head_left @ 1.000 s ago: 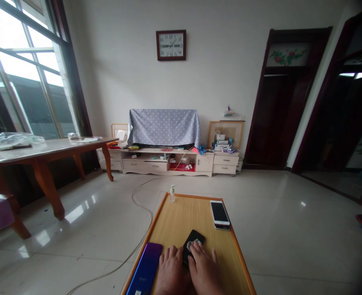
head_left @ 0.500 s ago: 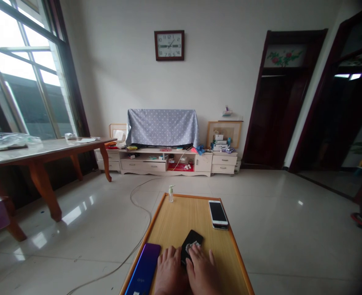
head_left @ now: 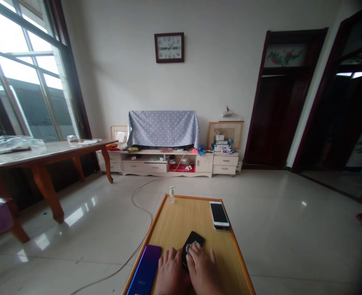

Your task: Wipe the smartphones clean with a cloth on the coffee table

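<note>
Both hands reach in from the bottom of the view, backs up, over the near part of a wooden table. The left hand lies palm down, fingers close together, its tips beside the left edge of a black phone; whether they grip it cannot be told. The right hand slants forward and left across the phone's right side — its leading fingers together on a whitish wad over the dark surface, the outermost finger spread to the right. Whether the wad is pinched or only pressed cannot be made out.

The black phone lies partly hidden between the hands, its long axis running away from the person and leaning right at the far end. Left of the left hand, a blue-purple phone lies along the left rim, leaning away and rightward too. Farther off, a white-framed phone sits near the right rim — its far end leaning left — and a pump bottle stands upright at the far left corner.
</note>
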{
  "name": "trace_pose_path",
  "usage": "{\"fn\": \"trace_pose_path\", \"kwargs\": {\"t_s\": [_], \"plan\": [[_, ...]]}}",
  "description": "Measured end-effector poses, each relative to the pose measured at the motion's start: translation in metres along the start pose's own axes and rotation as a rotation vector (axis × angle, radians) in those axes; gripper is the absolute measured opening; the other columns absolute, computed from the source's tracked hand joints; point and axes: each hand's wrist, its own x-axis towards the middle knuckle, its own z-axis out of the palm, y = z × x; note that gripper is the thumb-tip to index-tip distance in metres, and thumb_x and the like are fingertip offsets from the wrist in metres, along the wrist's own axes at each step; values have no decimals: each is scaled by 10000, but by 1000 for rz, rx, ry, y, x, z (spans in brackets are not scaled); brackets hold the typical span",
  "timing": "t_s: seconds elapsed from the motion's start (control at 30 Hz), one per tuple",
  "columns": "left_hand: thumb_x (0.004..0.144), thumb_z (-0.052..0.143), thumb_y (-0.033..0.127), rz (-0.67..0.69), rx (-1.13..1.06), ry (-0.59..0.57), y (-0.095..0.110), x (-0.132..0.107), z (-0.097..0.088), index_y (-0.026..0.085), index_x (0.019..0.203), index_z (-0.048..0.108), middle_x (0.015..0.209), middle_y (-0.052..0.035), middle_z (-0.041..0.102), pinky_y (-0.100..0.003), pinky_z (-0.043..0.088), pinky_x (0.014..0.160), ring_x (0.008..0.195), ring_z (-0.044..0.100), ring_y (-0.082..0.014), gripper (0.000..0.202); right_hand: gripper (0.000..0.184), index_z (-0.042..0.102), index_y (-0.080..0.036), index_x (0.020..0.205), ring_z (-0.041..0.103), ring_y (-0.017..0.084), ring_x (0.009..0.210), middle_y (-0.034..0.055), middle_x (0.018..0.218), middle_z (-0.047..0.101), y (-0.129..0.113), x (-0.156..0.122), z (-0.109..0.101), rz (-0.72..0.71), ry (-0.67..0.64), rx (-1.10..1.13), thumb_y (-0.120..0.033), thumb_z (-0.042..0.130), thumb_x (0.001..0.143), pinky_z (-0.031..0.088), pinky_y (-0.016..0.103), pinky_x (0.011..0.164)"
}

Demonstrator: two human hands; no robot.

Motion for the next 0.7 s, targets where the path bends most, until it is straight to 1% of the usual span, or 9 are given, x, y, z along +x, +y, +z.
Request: {"fn": "trace_pose_path", "kwargs": {"t_s": [0.1,0.17,0.23,0.3,0.4,0.47,0.53,0.63,0.7], "plan": [[882,367,354,-2,31,-4,-6,4,7,278,1397,475,1367,-82,512,-386,261,1052,1264,420,-260,532,462,535,-308,1388,401,277,1385,33,1469,478,-7,-12,3,-32,-44,16,-403,319,991,123,606,1175],[881,367,340,4,24,6,-7,4,9,280,1384,487,1343,-79,528,-385,267,1043,1248,433,-255,521,462,535,-312,1387,404,276,1383,30,1468,479,-8,-12,2,-35,-45,17,-387,316,988,112,612,1174],[881,388,404,12,2,30,-5,2,8,279,1349,518,1298,-81,553,-386,283,1025,1214,454,-259,502,458,549,-320,1373,413,266,1378,28,1453,501,-7,-6,-2,-29,-16,12,-370,298,992,106,606,1175],[860,424,502,16,-18,50,-1,0,4,282,1316,542,1264,-82,564,-388,299,1008,1186,466,-268,521,457,567,-318,1354,426,255,1370,34,1428,533,-4,4,-6,-8,20,-2,-356,285,996,93,594,1177],[836,436,581,10,-20,32,4,-3,-3,288,1312,543,1257,-85,561,-392,302,1009,1190,462,-279,569,455,578,-299,1343,439,249,1361,53,1407,557,-2,15,-8,31,45,-29,-338,296,988,75,581,1179],[854,414,550,2,-7,1,4,-3,-3,283,1330,530,1281,-90,548,-392,293,1020,1210,451,-279,558,457,565,-282,1361,429,253,1368,64,1425,536,-2,15,-5,33,44,-39,-343,328,975,64,566,1185],[878,383,477,-2,1,-7,0,-1,0,280,1351,513,1304,-89,539,-389,290,1019,1217,447,-272,528,466,551,-274,1378,413,255,1379,66,1447,511,-3,10,0,14,29,-29,-356,352,965,55,549,1192],[891,349,369,11,-2,24,-6,3,8,294,1362,503,1317,-77,537,-386,289,1005,1210,448,-260,501,464,546,-297,1384,404,252,1385,46,1458,499,-5,0,8,-20,7,9,-358,348,969,44,535,1198],[887,356,361,16,-15,43,-8,4,11,300,1348,514,1303,-71,547,-388,288,998,1201,452,-259,492,459,550,-316,1377,411,257,1380,31,1451,509,-5,-1,9,-29,-2,16,-350,342,970,45,546,1196]]}}
